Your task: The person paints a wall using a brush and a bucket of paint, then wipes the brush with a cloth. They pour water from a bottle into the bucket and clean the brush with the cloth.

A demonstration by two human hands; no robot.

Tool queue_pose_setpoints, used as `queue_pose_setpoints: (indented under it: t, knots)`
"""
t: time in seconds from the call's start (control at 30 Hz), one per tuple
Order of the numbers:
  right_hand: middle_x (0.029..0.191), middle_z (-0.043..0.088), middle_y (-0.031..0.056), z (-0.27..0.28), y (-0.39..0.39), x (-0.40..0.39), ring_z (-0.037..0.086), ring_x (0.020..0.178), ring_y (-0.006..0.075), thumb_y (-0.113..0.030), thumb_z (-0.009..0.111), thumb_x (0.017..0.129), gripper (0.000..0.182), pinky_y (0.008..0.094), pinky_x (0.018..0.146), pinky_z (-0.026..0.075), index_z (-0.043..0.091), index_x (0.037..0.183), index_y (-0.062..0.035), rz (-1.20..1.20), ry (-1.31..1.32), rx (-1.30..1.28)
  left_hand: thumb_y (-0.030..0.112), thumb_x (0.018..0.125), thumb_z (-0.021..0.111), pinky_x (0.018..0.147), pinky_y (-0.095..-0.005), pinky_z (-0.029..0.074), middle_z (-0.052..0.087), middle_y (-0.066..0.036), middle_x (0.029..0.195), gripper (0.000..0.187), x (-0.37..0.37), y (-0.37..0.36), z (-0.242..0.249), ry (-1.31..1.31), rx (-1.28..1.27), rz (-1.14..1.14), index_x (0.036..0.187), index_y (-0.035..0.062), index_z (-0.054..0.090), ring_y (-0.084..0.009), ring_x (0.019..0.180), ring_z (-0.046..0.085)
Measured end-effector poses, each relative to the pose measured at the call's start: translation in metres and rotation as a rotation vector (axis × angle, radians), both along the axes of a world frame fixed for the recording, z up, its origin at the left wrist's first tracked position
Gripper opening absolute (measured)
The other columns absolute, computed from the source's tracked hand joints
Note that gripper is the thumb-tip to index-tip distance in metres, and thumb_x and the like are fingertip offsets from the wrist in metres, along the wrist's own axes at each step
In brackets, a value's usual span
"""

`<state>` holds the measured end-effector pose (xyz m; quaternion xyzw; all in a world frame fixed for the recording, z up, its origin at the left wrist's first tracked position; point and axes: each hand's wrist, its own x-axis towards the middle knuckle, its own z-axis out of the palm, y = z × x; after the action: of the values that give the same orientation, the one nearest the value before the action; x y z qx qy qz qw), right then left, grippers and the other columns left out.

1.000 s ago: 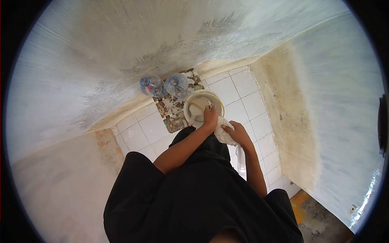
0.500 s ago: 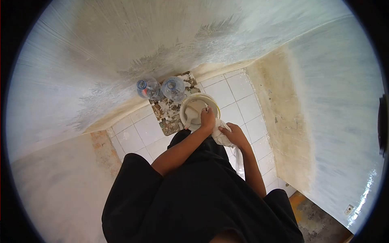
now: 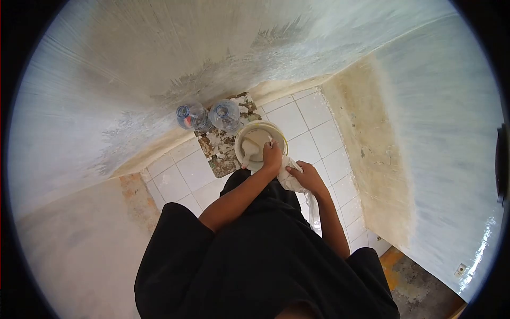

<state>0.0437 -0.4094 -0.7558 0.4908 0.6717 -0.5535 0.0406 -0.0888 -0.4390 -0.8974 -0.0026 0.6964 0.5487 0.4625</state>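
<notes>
My left hand [image 3: 272, 154] is closed over the right part of a white bucket [image 3: 259, 123], with a small white tip showing at its fingers; what it belongs to is unclear. Just right of the bucket, my right hand [image 3: 307, 175] grips a crumpled white plastic bag [image 3: 289, 182], whose thin end hangs down beside my forearm. Inside the bucket is a pale material, and a whitish scoop-like piece [image 3: 249, 147] lies at its left side.
Two clear plastic bottles [image 3: 192, 116] [image 3: 225, 115] with blue necks stand on a stained, paint-spotted board [image 3: 219, 151] by the wall. White floor tiles [image 3: 287, 121] surround it. Patchy walls [image 3: 366, 138] rise on several sides, and a socket [image 3: 460, 270] is at the lower right.
The view has shifted very slightly. Both hands keep nearly the same positions and grips.
</notes>
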Motion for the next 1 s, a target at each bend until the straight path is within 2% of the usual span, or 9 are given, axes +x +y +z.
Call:
queue_pose_setpoints:
  t: [0.17, 0.37, 0.57, 0.67, 0.8, 1.0]
  knots:
    - [0.079, 0.068, 0.0108, 0.001, -0.001, -0.001, 0.063, 0.071, 0.016, -0.035, 0.066, 0.088, 0.038, 0.0316, 0.067, 0.049, 0.067, 0.095, 0.0025, 0.028, -0.048, 0.046, 0.027, 0.099, 0.042, 0.074, -0.039, 0.046, 0.062, -0.023, 0.091, 0.04, -0.001, 0.001, 0.005, 0.082, -0.026, -0.014, 0.104, -0.011, 0.055, -0.0297, 0.082, 0.061]
    - [0.079, 0.068, 0.0107, -0.002, -0.005, -0.001, 0.063, 0.07, 0.0155, -0.035, 0.067, 0.088, 0.037, 0.0307, 0.067, 0.049, 0.067, 0.095, 0.0019, -0.036, -0.02, -0.029, 0.029, 0.1, 0.042, 0.07, -0.0366, 0.047, 0.061, -0.019, 0.089, 0.039, -0.002, -0.001, 0.031, -0.086, 0.064, 0.048, 0.103, -0.0084, 0.053, -0.0254, 0.077, 0.06]
    - [0.081, 0.069, 0.011, -0.002, -0.006, 0.002, 0.063, 0.072, 0.0155, -0.034, 0.066, 0.089, 0.038, 0.0304, 0.068, 0.049, 0.067, 0.098, 0.0025, -0.039, -0.025, -0.007, 0.028, 0.1, 0.042, 0.069, -0.0357, 0.047, 0.061, -0.019, 0.089, 0.038, -0.002, -0.002, 0.027, -0.043, 0.029, 0.006, 0.102, -0.0082, 0.053, -0.0241, 0.076, 0.06]
    - [0.081, 0.069, 0.0111, -0.01, -0.007, 0.005, 0.063, 0.072, 0.0154, -0.034, 0.066, 0.089, 0.038, 0.0307, 0.068, 0.05, 0.067, 0.099, 0.0027, -0.068, 0.008, -0.046, 0.028, 0.1, 0.042, 0.069, -0.0363, 0.046, 0.06, -0.02, 0.088, 0.038, -0.001, -0.002, 0.023, 0.065, 0.017, -0.025, 0.101, -0.0088, 0.053, -0.0248, 0.075, 0.06]
    - [0.081, 0.068, 0.0108, -0.013, -0.006, 0.008, 0.063, 0.072, 0.0151, -0.034, 0.067, 0.088, 0.038, 0.0308, 0.068, 0.05, 0.067, 0.099, 0.003, -0.053, -0.006, -0.045, 0.029, 0.1, 0.041, 0.07, -0.0392, 0.046, 0.06, -0.022, 0.086, 0.041, -0.001, -0.003, 0.04, 0.016, 0.018, -0.037, 0.1, -0.01, 0.053, -0.029, 0.076, 0.06]
    - [0.079, 0.068, 0.0104, -0.013, -0.003, 0.012, 0.063, 0.071, 0.015, -0.034, 0.067, 0.088, 0.037, 0.0308, 0.067, 0.049, 0.067, 0.097, 0.0026, -0.019, -0.033, -0.019, 0.03, 0.1, 0.042, 0.075, -0.041, 0.045, 0.06, -0.025, 0.089, 0.043, 0.005, -0.003, 0.015, 0.06, 0.039, -0.043, 0.101, -0.0115, 0.053, -0.0326, 0.082, 0.059]
